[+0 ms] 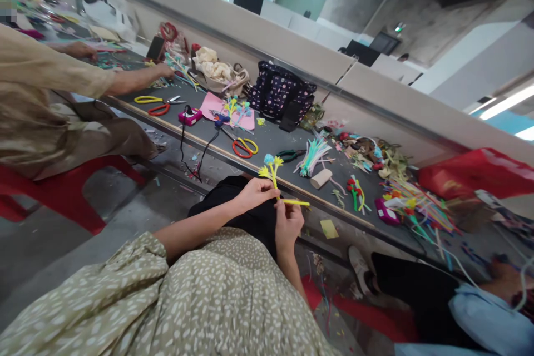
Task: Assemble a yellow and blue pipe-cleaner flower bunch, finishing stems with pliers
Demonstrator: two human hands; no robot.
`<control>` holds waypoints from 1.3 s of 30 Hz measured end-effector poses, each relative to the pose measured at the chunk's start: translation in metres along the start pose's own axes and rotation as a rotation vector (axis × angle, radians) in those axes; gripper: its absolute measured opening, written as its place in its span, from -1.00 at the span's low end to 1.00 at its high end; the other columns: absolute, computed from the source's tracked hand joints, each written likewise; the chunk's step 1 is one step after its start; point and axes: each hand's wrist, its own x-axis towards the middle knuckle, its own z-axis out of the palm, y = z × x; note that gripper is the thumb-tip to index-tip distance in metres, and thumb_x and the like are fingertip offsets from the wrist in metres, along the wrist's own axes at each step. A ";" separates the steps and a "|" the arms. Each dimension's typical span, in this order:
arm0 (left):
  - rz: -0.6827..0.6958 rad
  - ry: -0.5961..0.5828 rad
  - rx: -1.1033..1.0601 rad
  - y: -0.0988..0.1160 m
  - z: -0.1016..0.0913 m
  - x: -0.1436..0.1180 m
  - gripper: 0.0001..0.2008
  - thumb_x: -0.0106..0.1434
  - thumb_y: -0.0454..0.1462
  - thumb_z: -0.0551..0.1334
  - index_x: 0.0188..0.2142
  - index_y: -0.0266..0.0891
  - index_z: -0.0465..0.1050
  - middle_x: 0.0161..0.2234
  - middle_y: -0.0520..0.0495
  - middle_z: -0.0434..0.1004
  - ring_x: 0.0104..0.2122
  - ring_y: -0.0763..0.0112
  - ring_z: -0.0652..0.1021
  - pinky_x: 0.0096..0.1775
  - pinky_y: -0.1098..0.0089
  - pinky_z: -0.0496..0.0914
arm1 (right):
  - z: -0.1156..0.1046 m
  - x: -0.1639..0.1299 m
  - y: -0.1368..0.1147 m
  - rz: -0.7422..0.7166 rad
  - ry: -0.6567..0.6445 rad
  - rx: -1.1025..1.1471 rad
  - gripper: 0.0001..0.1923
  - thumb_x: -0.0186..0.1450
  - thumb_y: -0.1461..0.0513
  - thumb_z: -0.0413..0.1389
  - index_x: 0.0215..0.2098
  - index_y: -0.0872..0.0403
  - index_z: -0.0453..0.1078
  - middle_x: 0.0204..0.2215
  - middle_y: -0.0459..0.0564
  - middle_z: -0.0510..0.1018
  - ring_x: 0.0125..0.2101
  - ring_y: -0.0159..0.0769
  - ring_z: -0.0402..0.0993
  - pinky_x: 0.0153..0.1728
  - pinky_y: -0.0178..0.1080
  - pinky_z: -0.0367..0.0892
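Note:
Over my lap, my left hand (259, 194) pinches the stem of a small pipe-cleaner flower sprig (273, 169) with yellow blooms and one blue bloom on top. Close beside it, my right hand (288, 222) grips a yellow pipe cleaner (297, 202) that sticks out to the right from the stem. Where the pipe cleaner meets the stem is partly hidden by my fingers. On the table just beyond lie red-and-yellow scissors (245, 147), dark pliers (291, 154) and a bundle of white and green pipe cleaners (314, 157).
Finished-looking flowers lie on pink paper (212, 104) near a blue glue gun (221, 120) with a trailing black cord. A patterned dark bag (281, 92) stands against the partition. A co-worker's arm (137, 79) reaches in at left; another person sits at right. Many pipe cleaners (429, 206) lie heaped at right.

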 end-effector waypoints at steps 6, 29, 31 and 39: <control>-0.062 0.032 -0.058 0.000 0.003 0.002 -0.65 -0.03 -0.08 0.40 -0.60 -0.33 0.41 -0.65 0.07 0.33 -0.61 0.58 0.28 -0.54 0.50 0.13 | -0.002 -0.003 -0.001 -0.254 0.000 -0.189 -0.88 0.27 0.19 0.12 -0.37 0.06 0.44 -0.42 -0.02 0.50 -0.35 -0.26 0.43 -0.21 -0.20 0.33; -0.077 0.055 -0.033 -0.006 0.006 -0.001 -0.65 0.05 -0.06 0.35 -0.53 -0.35 0.46 -0.60 0.02 0.42 -0.59 0.56 0.33 -0.54 0.51 0.17 | 0.000 -0.002 -0.001 -0.140 0.026 -0.128 -0.84 0.25 0.16 0.15 -0.40 0.09 0.44 -0.44 -0.03 0.51 -0.39 -0.28 0.44 -0.27 -0.23 0.33; -0.072 0.065 -0.049 -0.007 0.006 -0.001 -0.65 0.04 -0.06 0.36 -0.55 -0.35 0.45 -0.60 0.02 0.43 -0.59 0.55 0.33 -0.53 0.50 0.17 | -0.001 -0.002 -0.001 -0.196 0.026 -0.172 -0.85 0.25 0.17 0.14 -0.39 0.08 0.45 -0.43 -0.02 0.52 -0.37 -0.27 0.44 -0.23 -0.22 0.32; -0.101 0.046 -0.159 0.005 0.007 -0.003 -0.73 0.03 -0.16 0.36 -0.53 -0.36 0.45 -0.61 0.03 0.44 -0.59 0.55 0.40 -0.52 0.53 0.24 | 0.004 0.001 -0.005 0.294 -0.051 0.445 -0.81 0.14 0.15 0.26 -0.41 0.10 0.39 -0.55 -0.16 0.47 -0.53 -0.42 0.36 -0.42 -0.33 0.31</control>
